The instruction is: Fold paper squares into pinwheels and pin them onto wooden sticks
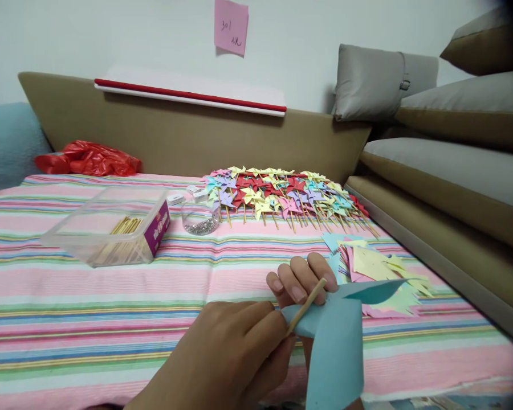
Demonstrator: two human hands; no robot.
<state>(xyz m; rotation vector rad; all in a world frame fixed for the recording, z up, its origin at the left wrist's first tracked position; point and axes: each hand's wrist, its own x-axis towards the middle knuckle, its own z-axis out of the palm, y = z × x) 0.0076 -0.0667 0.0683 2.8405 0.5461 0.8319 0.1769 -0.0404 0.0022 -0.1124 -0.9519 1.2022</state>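
My left hand (231,359) comes in from the bottom, its fingers pinched on the lower end of a thin wooden stick (306,306). Behind it my right hand (299,280) curls its fingers round the stick's upper end and a light blue paper pinwheel (340,341). The pinwheel's folded blades spread to the right and downward and hide my right wrist. Both hands hover over the near edge of the striped cloth (111,307).
Loose cut paper squares (380,267) lie just right of my hands. Further back lie a heap of finished coloured pinwheels (282,193), a small clear cup of pins (200,219) and a clear box of sticks (111,228). A red bag (89,158) lies far left; sofa cushions (453,171) stand to the right.
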